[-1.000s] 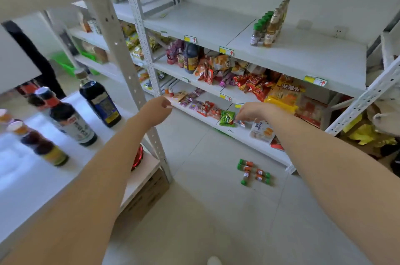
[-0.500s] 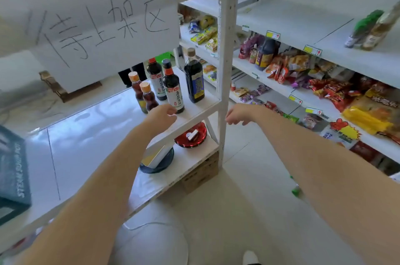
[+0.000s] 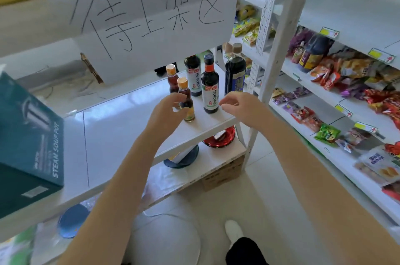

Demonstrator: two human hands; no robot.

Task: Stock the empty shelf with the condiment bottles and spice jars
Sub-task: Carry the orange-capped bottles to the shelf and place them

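L hand [image 3: 165,111] at small bottle [image 3: 187,105] (grip unclear), R hand [image 3: 238,105] loose

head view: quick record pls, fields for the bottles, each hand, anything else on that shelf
bottles: five, upright on the white shelf
small: front orange-capped bottle, rear orange-capped bottle
tall: front soy sauce bottle, rear soy sauce bottle, blue-label bottle
left hand: fingers curved by the front orange-capped bottle, grip unclear
right hand: loosely curled beside the front soy sauce bottle, holding nothing
also on shelf: teal box
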